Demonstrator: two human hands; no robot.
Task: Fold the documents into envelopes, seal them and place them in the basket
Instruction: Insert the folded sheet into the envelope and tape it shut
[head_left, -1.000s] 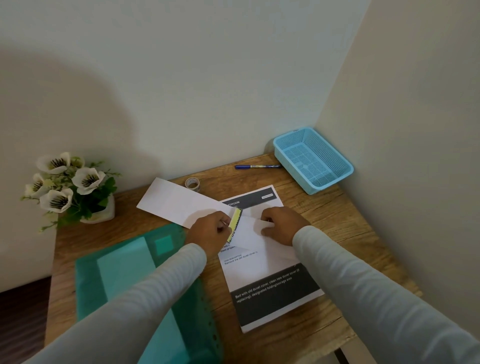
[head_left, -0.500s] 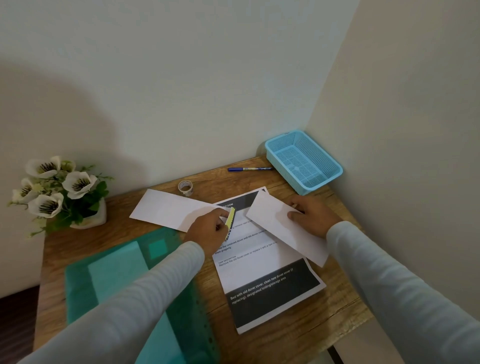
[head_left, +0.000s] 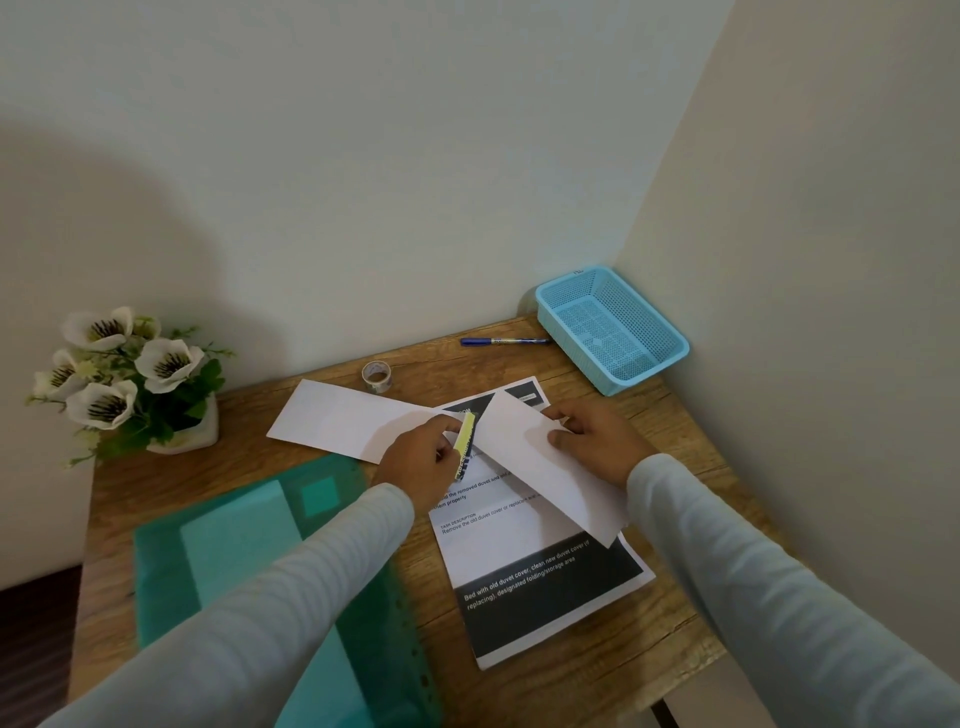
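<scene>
**Station Status: Envelope Held Over Document**

1. Right hand (head_left: 597, 441): the fingers (head_left: 558, 414) and thumb pinch the far end of a white envelope (head_left: 540, 467). The envelope lies diagonally across the printed document (head_left: 519, 551), with its near corner over the document's dark lower band. Whether it touches the sheet cannot be determined.
2. Left hand (head_left: 415, 467): the fingers are curled and pinch a small yellow item (head_left: 466, 439), held upright just beside the envelope's left edge. What the item is cannot be read.
3. The document lies flat on the counter (head_left: 597, 675), between the two forearms.
4. A second white envelope (head_left: 337, 423) lies flat on the counter to the left, its right end under the left hand.
5. The blue basket (head_left: 647, 373) stands in the far right corner against the walls, well apart from both hands.
6. A blue pen (head_left: 504, 341) lies just left of the basket. A tape roll (head_left: 376, 375) sits just beyond the second envelope.
7. A green folder (head_left: 249, 561) lies at the near left. A flower pot (head_left: 130, 379) stands at the far left.
</scene>
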